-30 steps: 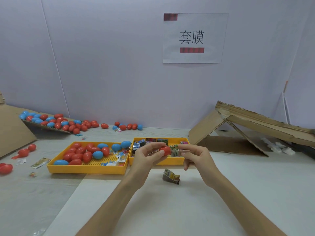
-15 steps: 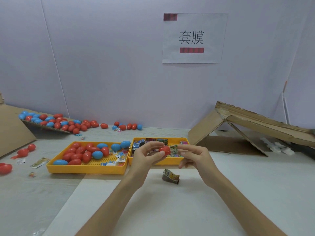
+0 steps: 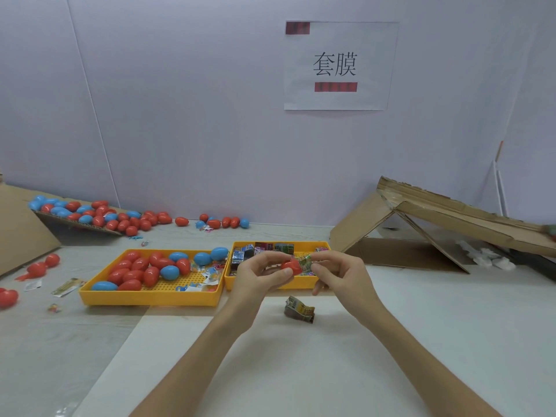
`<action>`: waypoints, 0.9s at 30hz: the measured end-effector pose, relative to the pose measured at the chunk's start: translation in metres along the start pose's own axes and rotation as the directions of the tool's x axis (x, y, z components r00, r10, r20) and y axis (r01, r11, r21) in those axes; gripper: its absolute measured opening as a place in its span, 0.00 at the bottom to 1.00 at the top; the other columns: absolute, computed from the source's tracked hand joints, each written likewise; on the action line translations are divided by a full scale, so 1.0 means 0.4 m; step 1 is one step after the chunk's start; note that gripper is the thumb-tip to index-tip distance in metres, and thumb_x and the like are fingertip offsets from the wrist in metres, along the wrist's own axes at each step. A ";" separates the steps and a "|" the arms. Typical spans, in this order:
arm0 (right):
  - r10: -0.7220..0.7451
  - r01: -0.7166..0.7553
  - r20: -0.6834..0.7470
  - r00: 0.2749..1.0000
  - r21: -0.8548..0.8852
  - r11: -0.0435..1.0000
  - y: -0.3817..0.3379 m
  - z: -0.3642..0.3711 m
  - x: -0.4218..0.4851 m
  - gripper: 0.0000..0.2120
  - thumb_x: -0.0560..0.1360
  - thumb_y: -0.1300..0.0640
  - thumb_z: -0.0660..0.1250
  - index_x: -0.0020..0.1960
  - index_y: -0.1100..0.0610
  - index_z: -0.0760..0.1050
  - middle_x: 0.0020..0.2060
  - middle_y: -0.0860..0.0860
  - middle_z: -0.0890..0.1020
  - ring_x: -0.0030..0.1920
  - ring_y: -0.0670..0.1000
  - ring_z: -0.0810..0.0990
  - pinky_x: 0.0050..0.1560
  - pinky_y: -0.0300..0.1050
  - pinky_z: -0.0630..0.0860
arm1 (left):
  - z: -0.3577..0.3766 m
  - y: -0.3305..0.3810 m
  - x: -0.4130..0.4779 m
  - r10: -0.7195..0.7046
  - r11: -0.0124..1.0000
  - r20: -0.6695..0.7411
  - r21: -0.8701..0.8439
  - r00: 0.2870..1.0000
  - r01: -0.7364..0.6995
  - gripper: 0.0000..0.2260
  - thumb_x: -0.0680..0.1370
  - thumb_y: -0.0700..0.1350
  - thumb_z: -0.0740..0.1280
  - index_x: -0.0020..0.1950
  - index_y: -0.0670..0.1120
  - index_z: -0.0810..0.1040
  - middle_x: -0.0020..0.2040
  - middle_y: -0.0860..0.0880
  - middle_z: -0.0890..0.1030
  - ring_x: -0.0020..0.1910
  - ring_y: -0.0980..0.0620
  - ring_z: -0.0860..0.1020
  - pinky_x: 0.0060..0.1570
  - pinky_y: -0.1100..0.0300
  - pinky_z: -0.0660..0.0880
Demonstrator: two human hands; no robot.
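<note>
**Fingers (image 3: 266,257) of both hands closed on red plastic egg (image 3: 291,267) and printed sleeve (image 3: 306,262)**

Seen from a head-worn camera, the red plastic egg is gripped between the thumb and curled fingers of the left hand (image 3: 258,279). It is held in the air over the near rim of the right yellow tray (image 3: 301,283). The printed sleeve, a small piece of colourful film, is pinched between thumb and forefinger of the right hand (image 3: 343,275) and is pressed against the egg's right end. Whether the film is already drawn round the shell cannot be told from this angle.

More folded sleeves (image 3: 264,248) are stacked in the right yellow tray behind the hands. The left yellow tray (image 3: 150,297), set just beside it, is filled with red and blue eggs (image 3: 144,270) and a few scraps of wrapper. One crumpled sleeve (image 3: 299,310) is left lying on the white tabletop (image 3: 301,371) below the hands, near the trays. Further loose eggs (image 3: 120,218) are scattered along the foot of the wall at the far left, some on a sloping cardboard sheet (image 3: 75,225). A paper sign (image 3: 340,66) bearing two Chinese characters is fixed to the wall above, and a folded cardboard ramp (image 3: 451,212) is propped at the right
</note>
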State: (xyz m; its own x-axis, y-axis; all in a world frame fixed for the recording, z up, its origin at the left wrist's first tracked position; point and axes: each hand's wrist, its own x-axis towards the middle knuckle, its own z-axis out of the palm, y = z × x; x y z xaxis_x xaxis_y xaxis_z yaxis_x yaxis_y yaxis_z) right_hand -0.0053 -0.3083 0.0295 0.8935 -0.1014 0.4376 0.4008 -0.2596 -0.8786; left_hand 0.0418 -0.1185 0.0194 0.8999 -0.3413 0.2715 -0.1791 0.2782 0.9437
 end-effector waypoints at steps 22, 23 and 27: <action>0.025 -0.025 -0.004 1.000 0.098 0.995 -0.004 -0.006 0.004 0.04 0.75 0.65 0.73 0.47 0.59 0.84 0.38 0.53 0.86 0.36 0.53 0.85 0.38 0.36 0.76 | 0.016 0.012 -0.011 -0.008 0.994 0.015 0.109 1.000 0.007 0.10 0.75 0.37 0.75 0.56 0.43 0.83 0.51 0.48 0.86 0.51 0.46 0.85 0.49 0.55 0.83; 0.031 -0.031 0.005 1.000 0.095 0.995 -0.004 -0.006 0.004 0.04 0.76 0.64 0.73 0.48 0.58 0.84 0.38 0.53 0.86 0.36 0.54 0.85 0.38 0.37 0.77 | 0.016 0.012 -0.010 0.001 0.994 0.008 0.111 1.000 -0.002 0.10 0.75 0.37 0.75 0.56 0.43 0.83 0.51 0.48 0.86 0.51 0.46 0.85 0.49 0.55 0.82; 0.059 -0.061 0.023 0.998 0.098 0.993 -0.003 -0.004 0.005 0.05 0.76 0.62 0.72 0.50 0.54 0.84 0.39 0.51 0.87 0.36 0.54 0.85 0.38 0.39 0.78 | 0.013 0.015 -0.009 0.049 0.991 -0.019 0.128 0.999 -0.046 0.09 0.75 0.36 0.75 0.53 0.45 0.83 0.50 0.48 0.86 0.51 0.46 0.84 0.48 0.56 0.83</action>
State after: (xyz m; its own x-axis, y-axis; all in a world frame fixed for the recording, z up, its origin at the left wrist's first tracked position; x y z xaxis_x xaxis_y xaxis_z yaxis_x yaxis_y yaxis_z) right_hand -0.0044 -0.3096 0.0316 0.9199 -0.0939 0.3808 0.3639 -0.1573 -0.9180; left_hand 0.0355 -0.1204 0.0251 0.8974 -0.3102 0.3137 -0.2700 0.1761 0.9466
